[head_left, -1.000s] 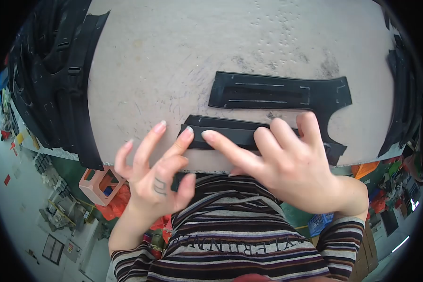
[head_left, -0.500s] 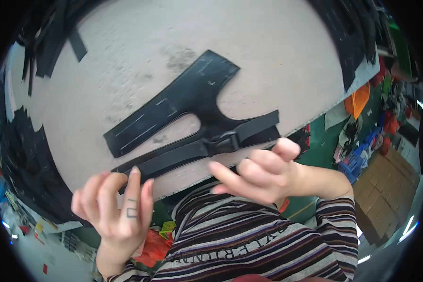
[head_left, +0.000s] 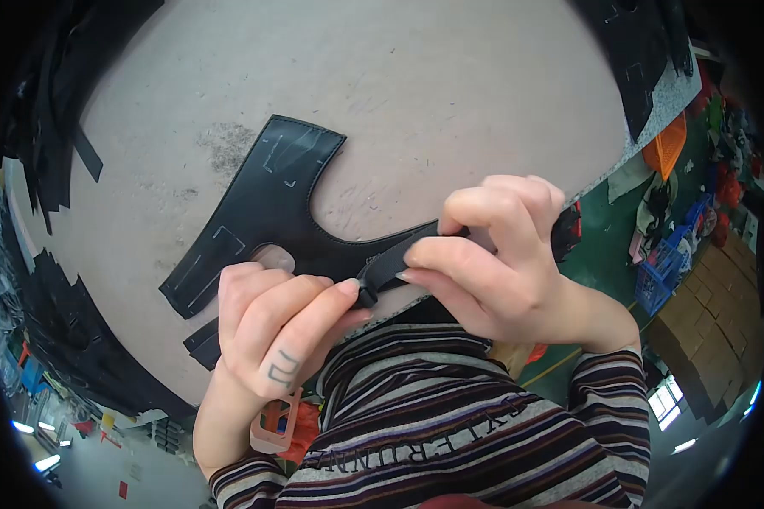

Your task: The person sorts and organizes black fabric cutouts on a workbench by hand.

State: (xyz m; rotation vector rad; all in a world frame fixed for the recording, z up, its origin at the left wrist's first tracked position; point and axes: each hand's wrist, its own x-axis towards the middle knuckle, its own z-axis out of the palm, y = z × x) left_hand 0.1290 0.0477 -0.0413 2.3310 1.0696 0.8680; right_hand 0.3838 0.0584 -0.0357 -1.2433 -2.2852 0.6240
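A black stitched piece (head_left: 272,199) with pale chalk-like marks lies on the light table (head_left: 450,102). Near the front edge, my left hand (head_left: 284,322) pinches the black buckle (head_left: 367,293), its fingers closed round it. My right hand (head_left: 501,263), just to the right, grips the black strap (head_left: 388,265) between thumb and forefinger. The strap runs from the buckle up into my right hand. My left hand covers part of the piece's lower arm, whose end shows at its left.
Black strips (head_left: 76,102) and a pile of black pieces (head_left: 76,331) lie along the left. More black material (head_left: 632,59) hangs at the upper right edge. Beyond the table are an orange container (head_left: 666,146), a blue basket (head_left: 658,276) and cardboard boxes (head_left: 705,331).
My left hand has moved right onto the buckle, and my right hand has closed on the strap. The black piece has shifted left and turned in the view.
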